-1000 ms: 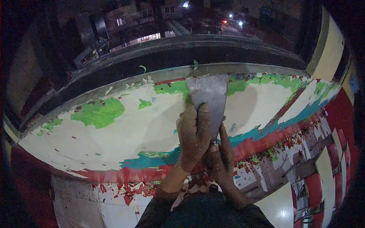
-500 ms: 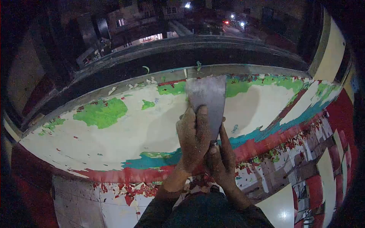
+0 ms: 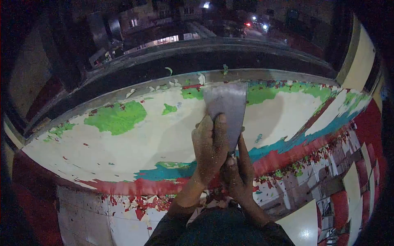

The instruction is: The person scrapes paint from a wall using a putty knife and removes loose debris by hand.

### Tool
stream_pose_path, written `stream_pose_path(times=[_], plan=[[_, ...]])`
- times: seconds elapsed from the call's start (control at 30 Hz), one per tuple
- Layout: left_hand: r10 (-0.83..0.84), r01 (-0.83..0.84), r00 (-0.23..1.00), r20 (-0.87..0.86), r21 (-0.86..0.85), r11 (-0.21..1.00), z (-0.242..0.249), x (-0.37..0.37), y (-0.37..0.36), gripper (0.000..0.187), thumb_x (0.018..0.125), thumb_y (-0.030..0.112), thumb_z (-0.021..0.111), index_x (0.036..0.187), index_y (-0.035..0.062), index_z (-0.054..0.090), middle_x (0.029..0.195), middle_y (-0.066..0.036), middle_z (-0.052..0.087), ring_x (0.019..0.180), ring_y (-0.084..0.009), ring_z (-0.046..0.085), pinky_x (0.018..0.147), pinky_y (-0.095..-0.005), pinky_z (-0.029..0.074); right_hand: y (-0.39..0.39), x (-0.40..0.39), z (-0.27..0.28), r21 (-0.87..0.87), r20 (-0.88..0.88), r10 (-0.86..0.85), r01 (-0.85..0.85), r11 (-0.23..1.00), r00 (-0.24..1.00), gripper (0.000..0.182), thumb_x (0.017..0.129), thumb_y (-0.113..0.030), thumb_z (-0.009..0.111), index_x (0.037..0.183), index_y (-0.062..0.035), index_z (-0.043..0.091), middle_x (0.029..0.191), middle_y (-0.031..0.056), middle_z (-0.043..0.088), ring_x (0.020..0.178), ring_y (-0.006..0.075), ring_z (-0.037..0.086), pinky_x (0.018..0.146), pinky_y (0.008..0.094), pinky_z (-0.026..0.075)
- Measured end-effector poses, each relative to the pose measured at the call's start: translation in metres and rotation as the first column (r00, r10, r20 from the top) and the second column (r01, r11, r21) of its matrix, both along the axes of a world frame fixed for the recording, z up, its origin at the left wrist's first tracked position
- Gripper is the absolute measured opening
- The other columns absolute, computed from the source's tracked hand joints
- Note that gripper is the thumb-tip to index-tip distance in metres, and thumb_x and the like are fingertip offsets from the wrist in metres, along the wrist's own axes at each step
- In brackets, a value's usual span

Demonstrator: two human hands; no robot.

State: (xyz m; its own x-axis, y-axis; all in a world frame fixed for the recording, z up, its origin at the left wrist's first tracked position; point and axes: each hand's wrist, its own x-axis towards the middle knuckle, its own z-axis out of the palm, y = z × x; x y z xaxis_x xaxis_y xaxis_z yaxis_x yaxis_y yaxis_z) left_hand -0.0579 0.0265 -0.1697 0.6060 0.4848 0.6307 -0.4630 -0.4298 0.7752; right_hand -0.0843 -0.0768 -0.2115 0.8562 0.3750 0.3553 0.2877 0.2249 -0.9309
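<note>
A broad metal paint scraper (image 3: 228, 98) lies over the upper part of a wall (image 3: 123, 151) with patchy white, green, teal and red paint. Its wide edge meets a band of green paint just below the ledge. My left hand (image 3: 210, 147) grips the blade's left side, thumb and fingers closed on it. Lower down, my right hand (image 3: 240, 172) is wrapped around the handle, with a finger along the blade's right edge. Most of the handle is hidden by my hands. Bright green patches (image 3: 117, 117) remain on the wall to the left.
Above the wall runs a grey ledge (image 3: 283, 74) with curled paint flakes (image 3: 201, 78) on it. Beyond the ledge is a dark street with lights. Red and green paint chips (image 3: 141, 209) litter the tiled floor (image 3: 88, 213). Pale and red slatted shapes stand at the lower right.
The view has shifted slightly, so the wall sits a little further right. A pale flake at the ledge left of the blade stands out more. Both hands keep their hold on the scraper.
</note>
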Motion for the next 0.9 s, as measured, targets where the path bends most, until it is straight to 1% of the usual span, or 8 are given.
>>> stream_pose_path(times=[0.1,0.2,0.3,0.4,0.53,0.6,0.67,0.9], plan=[[-0.034,0.029,0.998,-0.046,-0.094,0.995,0.005,-0.013,-0.005,0.024,0.088,0.019,0.044,0.076,-0.0017,0.049,0.062,-0.018,0.057,0.053,-0.033,0.057,0.047,-0.0405,0.042,-0.006,-0.006,0.003,-0.04,-0.021,0.033,-0.033,0.999,0.999,0.056,0.091,-0.024,0.038,0.137,-0.0023,0.013,0.072,0.0004,0.046,0.055,0.0057,0.039,0.047,0.0202,0.033],[-0.051,0.049,0.999,-0.007,-0.13,0.99,0.0,-0.007,-0.001,0.028,0.089,0.023,0.044,0.076,-0.0017,0.05,0.062,-0.01,0.052,0.05,-0.0144,0.047,0.046,-0.0326,0.041,0.003,-0.003,0.009,-0.025,-0.02,0.034,-0.035,0.999,0.999,0.056,0.091,-0.023,0.038,0.137,-0.0022,0.013,0.071,-0.0003,0.046,0.055,0.0055,0.038,0.047,0.0205,0.033],[0.016,-0.016,1.0,0.015,0.032,0.999,-0.006,-0.002,0.009,0.03,0.09,0.024,0.044,0.076,-0.0023,0.048,0.062,-0.01,0.053,0.052,-0.0161,0.053,0.046,-0.0323,0.044,0.003,-0.009,0.008,-0.026,-0.035,0.014,-0.015,1.0,0.999,0.056,0.091,-0.023,0.038,0.137,-0.0021,0.012,0.07,-0.0007,0.045,0.054,0.0056,0.038,0.047,0.0209,0.033],[-0.005,0.005,0.997,0.075,0.009,1.0,-0.026,-0.002,0.009,0.03,0.089,0.024,0.044,0.076,-0.0024,0.048,0.063,-0.011,0.053,0.056,-0.0191,0.059,0.046,-0.0316,0.046,0.006,-0.008,-0.001,-0.035,0.055,-0.015,0.017,0.999,0.998,0.055,0.091,-0.022,0.037,0.137,-0.0019,0.012,0.073,0.0001,0.047,0.055,0.0055,0.038,0.047,0.0206,0.033],[-0.03,0.03,0.999,-0.012,0.015,0.999,-0.012,-0.005,0.016,0.028,0.09,0.022,0.044,0.078,-0.0028,0.049,0.066,-0.012,0.056,0.059,-0.0219,0.062,0.047,-0.03,0.047,0.01,-0.01,0.009,0.001,-0.082,0.048,-0.048,0.999,0.995,0.054,0.092,-0.021,0.036,0.136,-0.0012,0.013,0.086,0.0031,0.05,0.059,0.0048,0.037,0.049,0.0197,0.033],[-0.045,0.045,0.999,-0.006,-0.008,0.999,-0.013,-0.008,0.018,0.027,0.09,0.02,0.043,0.078,-0.0028,0.049,0.066,-0.012,0.056,0.058,-0.022,0.062,0.047,-0.03,0.047,0.011,-0.014,0.002,-0.01,0.027,-0.024,0.024,1.0,0.999,0.053,0.092,-0.021,0.036,0.136,-0.0009,0.015,0.088,0.0038,0.05,0.059,0.0048,0.037,0.05,0.0195,0.033],[0.092,-0.102,0.993,0.069,0.157,0.982,-0.018,-0.01,0.016,0.023,0.087,0.018,0.047,0.074,-0.0013,0.047,0.061,-0.017,0.05,0.056,-0.031,0.052,0.049,-0.0387,0.038,0.014,-0.014,0.002,-0.028,0.075,-0.054,0.056,0.998,0.996,0.053,0.092,-0.022,0.036,0.136,-0.0008,0.015,0.087,0.0038,0.05,0.059,0.0049,0.037,0.05,0.0196,0.033],[0.042,-0.038,0.998,-0.045,0.089,0.995,-0.019,-0.016,0.021,0.019,0.085,0.015,0.05,0.081,-0.0029,0.047,0.058,-0.017,0.046,0.054,-0.0346,0.046,0.049,-0.0427,0.033,0.017,-0.02,0.002,-0.008,-0.031,-0.012,0.011,1.0,0.999,0.054,0.092,-0.024,0.037,0.136,-0.001,0.016,0.08,0.0024,0.047,0.058,0.0057,0.038,0.049,0.0204,0.033]])
